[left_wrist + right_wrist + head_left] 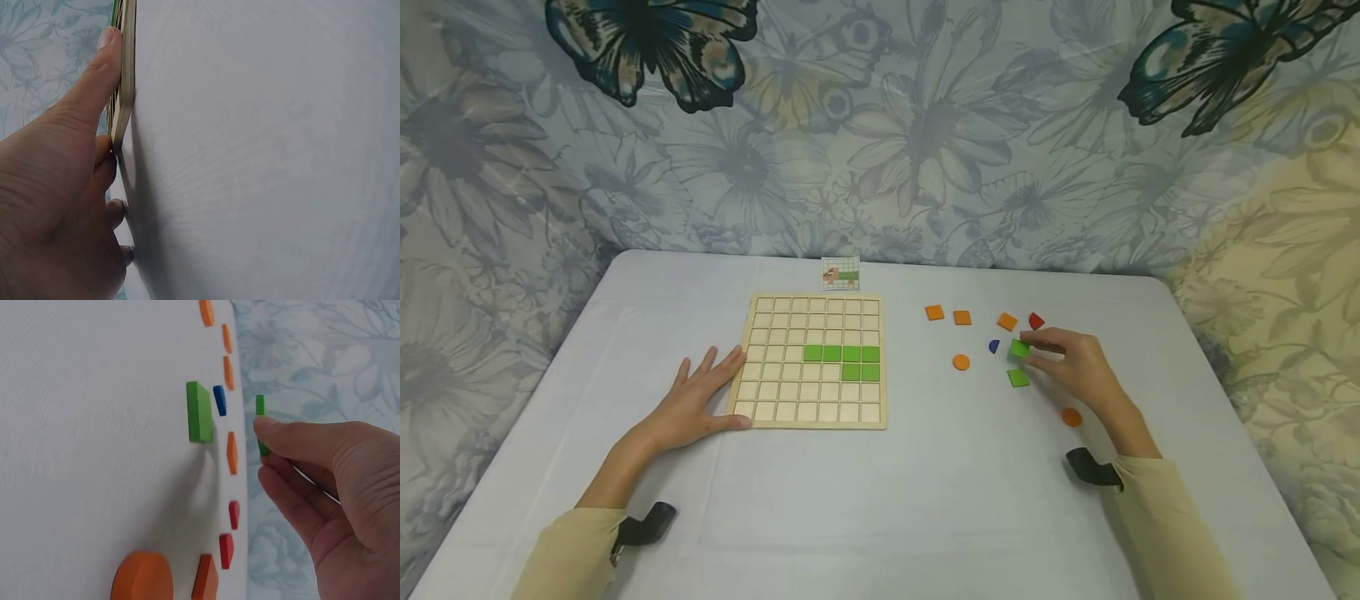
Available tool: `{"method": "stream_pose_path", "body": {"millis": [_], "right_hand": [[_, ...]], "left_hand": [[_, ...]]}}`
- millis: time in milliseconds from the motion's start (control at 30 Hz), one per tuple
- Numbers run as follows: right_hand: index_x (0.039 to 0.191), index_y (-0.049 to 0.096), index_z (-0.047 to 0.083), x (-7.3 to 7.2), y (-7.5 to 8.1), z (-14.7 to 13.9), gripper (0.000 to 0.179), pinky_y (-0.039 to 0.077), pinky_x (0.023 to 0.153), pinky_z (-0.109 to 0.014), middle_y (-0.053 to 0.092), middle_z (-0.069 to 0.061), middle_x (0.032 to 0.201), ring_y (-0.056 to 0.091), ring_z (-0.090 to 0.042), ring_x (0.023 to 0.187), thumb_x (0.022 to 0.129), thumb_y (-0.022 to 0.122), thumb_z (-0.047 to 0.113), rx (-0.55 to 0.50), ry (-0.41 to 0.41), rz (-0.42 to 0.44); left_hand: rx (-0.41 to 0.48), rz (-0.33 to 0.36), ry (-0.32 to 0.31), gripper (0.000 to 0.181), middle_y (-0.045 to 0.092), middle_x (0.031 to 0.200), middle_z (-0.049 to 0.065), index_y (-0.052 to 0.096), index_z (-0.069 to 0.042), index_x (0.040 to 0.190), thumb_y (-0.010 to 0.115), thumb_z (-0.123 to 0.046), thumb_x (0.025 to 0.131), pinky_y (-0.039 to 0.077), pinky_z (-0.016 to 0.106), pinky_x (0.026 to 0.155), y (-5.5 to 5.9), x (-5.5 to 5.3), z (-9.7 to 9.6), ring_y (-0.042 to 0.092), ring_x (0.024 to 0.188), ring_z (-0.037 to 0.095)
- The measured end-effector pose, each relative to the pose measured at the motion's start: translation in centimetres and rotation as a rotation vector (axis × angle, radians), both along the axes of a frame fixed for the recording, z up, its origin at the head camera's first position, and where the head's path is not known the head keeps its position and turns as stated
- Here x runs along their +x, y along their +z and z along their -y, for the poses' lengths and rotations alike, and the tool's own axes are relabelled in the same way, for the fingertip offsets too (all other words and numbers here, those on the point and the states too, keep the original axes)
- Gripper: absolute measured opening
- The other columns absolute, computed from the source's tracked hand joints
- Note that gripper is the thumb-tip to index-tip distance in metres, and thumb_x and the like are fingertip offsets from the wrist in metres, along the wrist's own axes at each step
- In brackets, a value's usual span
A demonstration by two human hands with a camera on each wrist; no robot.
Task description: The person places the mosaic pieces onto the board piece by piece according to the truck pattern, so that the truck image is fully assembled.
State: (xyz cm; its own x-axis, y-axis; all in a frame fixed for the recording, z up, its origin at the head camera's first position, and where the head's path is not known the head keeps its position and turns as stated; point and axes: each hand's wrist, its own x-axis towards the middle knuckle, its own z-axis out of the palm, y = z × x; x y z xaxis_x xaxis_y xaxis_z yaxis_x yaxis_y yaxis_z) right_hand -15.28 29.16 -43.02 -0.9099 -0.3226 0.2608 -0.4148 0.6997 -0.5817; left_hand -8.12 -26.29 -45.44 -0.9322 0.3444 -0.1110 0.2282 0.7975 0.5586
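Note:
A wooden grid board (775, 353) lies on the white table, with several green square tiles (832, 353) filling cells at its right side. At the board's left edge my left hand (696, 406) rests with fingers spread; its thumb (94, 75) lies along the near corner. My right hand (1075, 367), to the right of the board, pinches a green square tile (260, 405) between thumb and fingers, lifted off the table in the right wrist view. Just below it in the head view, another green tile (1018, 378) lies on the cloth.
Orange squares (962, 317), an orange disc (961, 362), a blue half-disc (994, 346) and a red piece (1036, 321) lie scattered around the right hand. Nearer the right forearm is another orange disc (1071, 417). A small picture card (840, 273) sits behind the board.

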Motion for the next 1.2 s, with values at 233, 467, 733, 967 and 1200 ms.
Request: {"method": "stream_pose_path", "body": {"millis": [233, 467, 733, 967, 1200], "right_hand": [[0.109, 0.072, -0.004, -0.4, 0.2, 1.3, 0.035, 0.054, 0.082, -0.039, 0.073, -0.016, 0.104, 0.069, -0.032, 0.096, 0.075, 0.08, -0.007, -0.012, 0.023, -0.004], [0.108, 0.072, -0.003, -0.5, 0.2, 2.4, 0.035, 0.055, 0.082, -0.04, 0.073, -0.015, 0.104, 0.07, -0.032, 0.097, 0.074, 0.08, -0.008, -0.05, 0.054, 0.01], [0.112, 0.072, -0.001, -0.4, 0.0, 3.6, 0.035, 0.055, 0.083, -0.044, 0.073, -0.013, 0.107, 0.069, -0.032, 0.1, 0.078, 0.078, -0.005, -0.055, 0.083, 0.063], [0.109, 0.073, -0.003, -0.7, 0.0, 5.6, 0.033, 0.056, 0.085, -0.048, 0.073, -0.016, 0.105, 0.07, -0.034, 0.095, 0.077, 0.079, -0.006, -0.059, 0.123, 0.042], [0.11, 0.073, -0.001, -0.9, -0.2, 6.9, 0.032, 0.057, 0.082, -0.048, 0.073, -0.015, 0.106, 0.069, -0.032, 0.095, 0.079, 0.078, -0.004, -0.044, 0.13, 0.041]], "left_hand": [[0.003, 0.006, -0.005, 0.106, 0.017, 0.162, 0.013, 0.024, -0.006, 0.156, 0.076, -0.055, 0.077, -0.011, 0.059, 0.116, 0.0, -0.1, 0.0, 0.001, 0.148, 0.044], [0.001, 0.006, -0.004, 0.106, 0.018, 0.162, 0.013, 0.024, -0.006, 0.156, 0.076, -0.056, 0.077, -0.01, 0.059, 0.116, 0.0, -0.1, -0.1, 0.002, 0.148, 0.044], [0.001, 0.01, -0.007, 0.106, 0.017, 0.162, 0.013, 0.024, -0.007, 0.156, 0.075, -0.056, 0.077, -0.011, 0.059, 0.116, -0.1, -0.2, -0.1, 0.001, 0.148, 0.044], [0.003, 0.01, -0.008, 0.106, 0.016, 0.162, 0.013, 0.024, -0.007, 0.156, 0.075, -0.056, 0.077, -0.012, 0.059, 0.115, -0.2, -0.2, -0.1, 0.001, 0.148, 0.044], [-0.01, 0.007, 0.001, 0.107, 0.017, 0.162, 0.013, 0.024, -0.007, 0.156, 0.075, -0.057, 0.076, -0.01, 0.06, 0.115, 0.0, 0.0, 0.1, 0.002, 0.148, 0.045]]}}
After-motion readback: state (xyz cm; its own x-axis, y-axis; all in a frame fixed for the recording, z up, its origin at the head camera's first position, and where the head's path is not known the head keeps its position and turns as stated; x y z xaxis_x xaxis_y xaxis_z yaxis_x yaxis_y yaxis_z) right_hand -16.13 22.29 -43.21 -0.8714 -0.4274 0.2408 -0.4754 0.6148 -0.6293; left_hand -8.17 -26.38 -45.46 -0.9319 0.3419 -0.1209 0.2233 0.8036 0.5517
